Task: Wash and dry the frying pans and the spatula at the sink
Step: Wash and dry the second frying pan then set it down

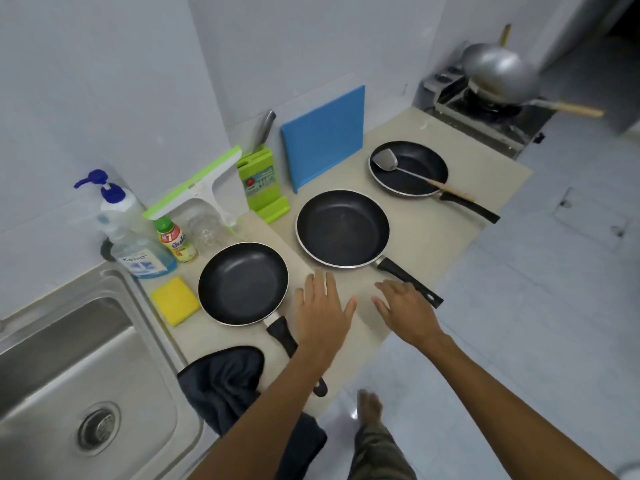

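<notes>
The fingers (pixel 320 279) of the left hand (pixel 322 308) are lying straight and a little spread, palm down, just over the bare desk (pixel 433 233) between two pan handles, gripping nothing. The fingers (pixel 387 288) of the right hand (pixel 410 308) are also lying loose and apart, and that hand is covering part of the black handle of the middle pan (pixel 343 228); I cannot tell whether it is touching it.

Just left of the left hand, the near pan (pixel 242 282) is sitting flat with its handle pointing back toward the person. The far pan (pixel 415 164) is resting well beyond both hands, and the spatula (pixel 385 159) is lying inside it, its wooden grip sticking out over the rim.

A yellow sponge (pixel 175 300) is lying just beside the near pan, between it and the sink (pixel 52 358). A dark cloth (pixel 225 377) is hanging over the desk's front edge beside the sink. Along the wall a soap bottle (pixel 138 252), a small drink bottle (pixel 175 241), a squeegee (pixel 197 188), a green knife block (pixel 259 181) and a blue cutting board (pixel 323 133) are standing. A wok (pixel 498 74) is sitting on the stove (pixel 485 114) at the far end.
</notes>
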The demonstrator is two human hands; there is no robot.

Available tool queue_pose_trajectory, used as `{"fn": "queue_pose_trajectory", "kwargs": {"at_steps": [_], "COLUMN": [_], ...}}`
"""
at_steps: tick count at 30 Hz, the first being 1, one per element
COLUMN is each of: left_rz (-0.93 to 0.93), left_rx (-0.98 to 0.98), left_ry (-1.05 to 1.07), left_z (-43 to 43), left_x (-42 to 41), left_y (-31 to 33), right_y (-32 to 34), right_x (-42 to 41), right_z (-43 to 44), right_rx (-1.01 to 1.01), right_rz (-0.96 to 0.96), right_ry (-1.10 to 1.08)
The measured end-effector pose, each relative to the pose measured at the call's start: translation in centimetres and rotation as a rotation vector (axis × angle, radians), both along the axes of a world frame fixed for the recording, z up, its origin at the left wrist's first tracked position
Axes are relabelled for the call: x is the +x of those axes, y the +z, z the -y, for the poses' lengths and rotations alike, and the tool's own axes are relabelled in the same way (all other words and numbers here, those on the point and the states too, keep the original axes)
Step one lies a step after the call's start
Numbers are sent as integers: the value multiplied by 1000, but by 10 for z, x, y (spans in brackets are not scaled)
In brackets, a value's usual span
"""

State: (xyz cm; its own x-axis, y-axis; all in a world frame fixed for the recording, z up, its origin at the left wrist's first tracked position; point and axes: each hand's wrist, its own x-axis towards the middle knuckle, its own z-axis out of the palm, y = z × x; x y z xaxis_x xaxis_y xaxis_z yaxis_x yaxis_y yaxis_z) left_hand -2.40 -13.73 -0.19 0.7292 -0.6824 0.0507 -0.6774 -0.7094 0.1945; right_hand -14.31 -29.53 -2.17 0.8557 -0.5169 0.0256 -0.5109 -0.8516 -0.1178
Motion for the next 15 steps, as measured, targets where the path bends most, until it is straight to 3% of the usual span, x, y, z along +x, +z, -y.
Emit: {"fn": "queue_pose_trajectory", "kwargs": {"at_steps": [8, 11, 15], "left_rz": [-236, -477, -1037], "left_rx": [109, 124, -74], "left_ry": [4, 133, 551], "left_z": [141, 182, 222], "left_x": [-26, -35, -27], "left_y": [-35, -48, -73], "right_y": [-34, -53, -77], "right_x": [-12, -18, -17], "right_z": [128, 153, 168], "right_rx": [96, 245, 641], "right_rz": [-62, -104, -183], "right_ry": [-11, -34, -91]}}
